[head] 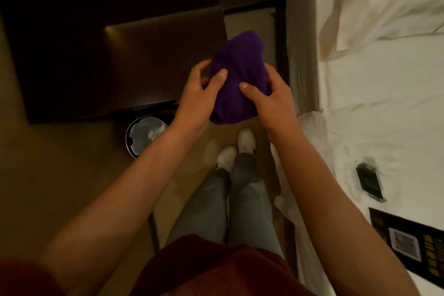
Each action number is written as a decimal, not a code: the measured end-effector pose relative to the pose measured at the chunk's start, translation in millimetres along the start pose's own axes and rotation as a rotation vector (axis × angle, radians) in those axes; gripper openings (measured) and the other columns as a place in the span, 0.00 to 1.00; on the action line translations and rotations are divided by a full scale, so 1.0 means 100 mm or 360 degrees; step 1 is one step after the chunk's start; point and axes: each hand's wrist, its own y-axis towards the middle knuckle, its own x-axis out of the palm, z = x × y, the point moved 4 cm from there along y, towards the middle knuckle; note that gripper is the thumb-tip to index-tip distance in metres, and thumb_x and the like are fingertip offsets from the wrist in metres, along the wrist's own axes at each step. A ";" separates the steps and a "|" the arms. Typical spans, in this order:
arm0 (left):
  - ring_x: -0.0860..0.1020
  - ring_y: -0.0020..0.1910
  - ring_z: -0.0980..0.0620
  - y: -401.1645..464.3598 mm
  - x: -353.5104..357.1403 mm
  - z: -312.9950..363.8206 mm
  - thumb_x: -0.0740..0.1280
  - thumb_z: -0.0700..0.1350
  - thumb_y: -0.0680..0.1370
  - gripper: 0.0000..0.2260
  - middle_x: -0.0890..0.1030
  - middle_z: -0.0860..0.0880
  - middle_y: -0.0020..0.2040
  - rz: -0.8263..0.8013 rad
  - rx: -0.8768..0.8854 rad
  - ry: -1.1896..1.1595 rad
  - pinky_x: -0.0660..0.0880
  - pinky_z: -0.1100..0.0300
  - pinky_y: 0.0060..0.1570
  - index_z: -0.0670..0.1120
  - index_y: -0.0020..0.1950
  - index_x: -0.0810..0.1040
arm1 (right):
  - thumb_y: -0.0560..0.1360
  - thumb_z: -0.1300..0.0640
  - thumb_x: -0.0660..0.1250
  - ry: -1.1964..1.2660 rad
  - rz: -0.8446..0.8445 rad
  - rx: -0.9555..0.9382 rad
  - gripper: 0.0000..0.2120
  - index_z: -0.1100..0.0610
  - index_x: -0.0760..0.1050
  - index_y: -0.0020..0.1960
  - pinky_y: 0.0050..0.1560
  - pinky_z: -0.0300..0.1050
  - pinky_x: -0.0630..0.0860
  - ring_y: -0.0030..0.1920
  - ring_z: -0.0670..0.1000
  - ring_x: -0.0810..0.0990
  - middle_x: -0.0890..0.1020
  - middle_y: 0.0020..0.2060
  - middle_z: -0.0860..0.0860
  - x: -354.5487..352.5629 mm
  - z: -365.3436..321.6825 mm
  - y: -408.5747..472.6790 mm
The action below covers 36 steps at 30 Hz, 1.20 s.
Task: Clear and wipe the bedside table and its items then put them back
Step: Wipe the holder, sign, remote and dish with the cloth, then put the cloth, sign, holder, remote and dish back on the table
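Cloth being readied for wiping, with the desk top bare.
Left hand [203, 90] and right hand [266, 96] are both gripping the bunched purple cloth [237, 74] in mid-air beside the dark desk [153, 60]; next it likely needs bringing down flat onto the top.

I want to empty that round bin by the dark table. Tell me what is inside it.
The round bin holds a pale liner or crumpled pale waste, too blurred to tell apart. The left forearm crosses its near edge, and the dark table overhangs its far edge, so the rest is hidden.
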 end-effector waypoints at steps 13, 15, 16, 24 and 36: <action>0.82 0.54 0.53 0.47 -0.38 -0.02 0.66 0.42 0.83 0.13 0.80 0.50 0.55 0.0408 -0.0126 -0.0209 0.83 0.46 0.55 0.46 0.68 0.73 | 0.80 0.58 0.69 -0.0171 -0.0330 0.0044 0.26 0.54 0.69 0.77 0.66 0.52 0.79 0.66 0.49 0.79 0.78 0.68 0.51 0.63 -0.11 1.01; 0.82 0.55 0.53 0.52 -0.42 -0.03 0.65 0.40 0.83 0.14 0.80 0.50 0.55 0.0465 -0.0114 -0.0228 0.82 0.46 0.56 0.46 0.68 0.73 | 0.80 0.57 0.69 -0.0159 -0.0363 0.0065 0.26 0.52 0.69 0.77 0.65 0.51 0.80 0.66 0.49 0.79 0.78 0.68 0.50 0.70 -0.08 1.08; 0.82 0.56 0.51 0.54 -0.44 -0.04 0.65 0.40 0.83 0.14 0.81 0.48 0.57 0.0485 -0.0105 -0.0221 0.82 0.45 0.57 0.45 0.69 0.73 | 0.80 0.57 0.69 -0.0155 -0.0378 0.0080 0.26 0.51 0.68 0.77 0.65 0.50 0.80 0.65 0.48 0.79 0.78 0.68 0.49 0.73 -0.07 1.11; 0.82 0.60 0.45 0.72 -0.59 -0.32 0.66 0.39 0.82 0.14 0.81 0.42 0.61 0.0669 -0.0090 -0.0140 0.80 0.40 0.59 0.41 0.68 0.75 | 0.81 0.55 0.68 -0.0473 -0.0428 0.0130 0.29 0.55 0.63 0.79 0.57 0.39 0.78 0.62 0.49 0.79 0.77 0.67 0.52 0.94 0.14 1.21; 0.81 0.48 0.58 0.90 -0.65 -0.57 0.73 0.49 0.78 0.14 0.80 0.55 0.49 0.0679 -0.0085 0.0377 0.76 0.69 0.41 0.48 0.61 0.79 | 0.78 0.49 0.72 -0.0936 -0.0225 0.0038 0.34 0.57 0.63 0.78 0.58 0.47 0.80 0.63 0.51 0.80 0.78 0.68 0.53 0.75 0.22 1.16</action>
